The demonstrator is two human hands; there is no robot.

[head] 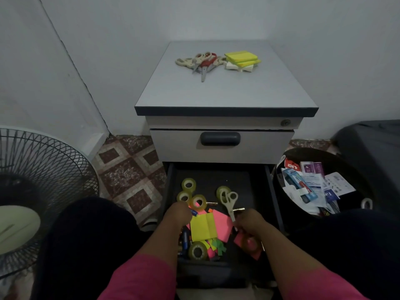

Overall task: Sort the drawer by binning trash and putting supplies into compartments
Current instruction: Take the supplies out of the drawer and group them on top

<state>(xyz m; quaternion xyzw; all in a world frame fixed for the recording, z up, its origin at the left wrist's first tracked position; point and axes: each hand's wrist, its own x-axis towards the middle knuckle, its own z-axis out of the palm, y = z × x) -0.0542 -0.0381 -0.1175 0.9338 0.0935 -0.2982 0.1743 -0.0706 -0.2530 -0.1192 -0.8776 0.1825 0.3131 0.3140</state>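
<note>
The bottom drawer (271,191) is pulled out and holds several tape rolls (188,184), a folded yellow note (203,228), pink notes (223,227), paper scraps and batteries (185,239). Cream-handled scissors (229,198) lie with the blade toward me. My right hand (249,220) has curled fingers that meet the blade tip. My left hand (177,213) is curled at the drawer's left side, and a small blue thing (194,212) pokes out of its fingers. Another tape roll (197,252) sits at the front.
On the cabinet top (227,92) lie several scissors (202,61) and stacked yellow note pads (242,60). A black bin (303,151) full of paper and packaging stands to the right of the drawer. A floor fan (32,180) is on the left. My knees flank the drawer.
</note>
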